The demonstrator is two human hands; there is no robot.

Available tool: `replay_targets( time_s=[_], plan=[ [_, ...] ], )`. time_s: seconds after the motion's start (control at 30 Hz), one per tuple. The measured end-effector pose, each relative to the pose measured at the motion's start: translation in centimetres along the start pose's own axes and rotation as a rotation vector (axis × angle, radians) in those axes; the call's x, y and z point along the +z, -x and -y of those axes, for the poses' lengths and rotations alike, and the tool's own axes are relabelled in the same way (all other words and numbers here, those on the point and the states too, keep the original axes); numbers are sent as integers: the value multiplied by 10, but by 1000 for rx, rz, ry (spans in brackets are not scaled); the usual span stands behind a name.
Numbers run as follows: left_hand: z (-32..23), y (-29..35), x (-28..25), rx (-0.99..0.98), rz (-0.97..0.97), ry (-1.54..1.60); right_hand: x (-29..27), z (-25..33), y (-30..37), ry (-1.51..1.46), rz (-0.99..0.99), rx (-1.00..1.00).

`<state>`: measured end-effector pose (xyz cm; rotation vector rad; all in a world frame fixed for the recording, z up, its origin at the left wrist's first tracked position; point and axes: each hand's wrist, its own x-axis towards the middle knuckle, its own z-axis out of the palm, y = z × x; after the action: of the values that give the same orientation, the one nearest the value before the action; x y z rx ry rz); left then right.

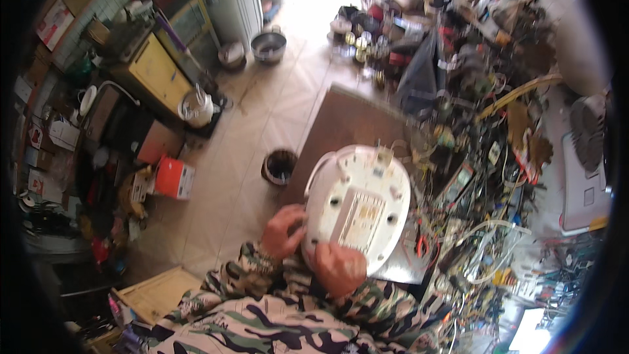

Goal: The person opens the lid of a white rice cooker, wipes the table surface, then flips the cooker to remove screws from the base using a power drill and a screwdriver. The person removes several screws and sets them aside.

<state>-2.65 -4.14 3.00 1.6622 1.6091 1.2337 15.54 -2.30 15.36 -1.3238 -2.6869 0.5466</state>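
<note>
A white rounded appliance, which looks like a rice cooker (377,187), lies bottom-up on a brown table (327,118). Its underside carries a pale label, several dark holes and some brownish stains. A curved handle shows along its left side. My left hand (283,231) is beside the cooker's lower left edge, its fingers curled; whatever they may hold is hidden. My right hand (339,267) is closed over the near end of the underside, close to one of the holes. What sits in its fingers, if anything, cannot be made out.
Tangled wires, tools and parts crowd the right side, with a multimeter (458,182) and red-handled pliers (421,245) near the table. A dark bucket (279,166) stands on the floor left of the table. Farther left are an orange-red box (175,178) and a yellow cabinet (159,73).
</note>
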Motion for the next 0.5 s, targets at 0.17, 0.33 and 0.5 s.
replay_targets(
  time_s=[0.17,0.33,0.5],
  plan=[
    [-1,-1,1,-147,43,126,3,-2,-13,-11,-173,-246],
    [-1,-1,-2,-128,64,91,23,-17,-15,-52,-223,-319],
    [1,-1,-1,-118,80,91,6,1,-6,91,-123,-80]
  ],
)
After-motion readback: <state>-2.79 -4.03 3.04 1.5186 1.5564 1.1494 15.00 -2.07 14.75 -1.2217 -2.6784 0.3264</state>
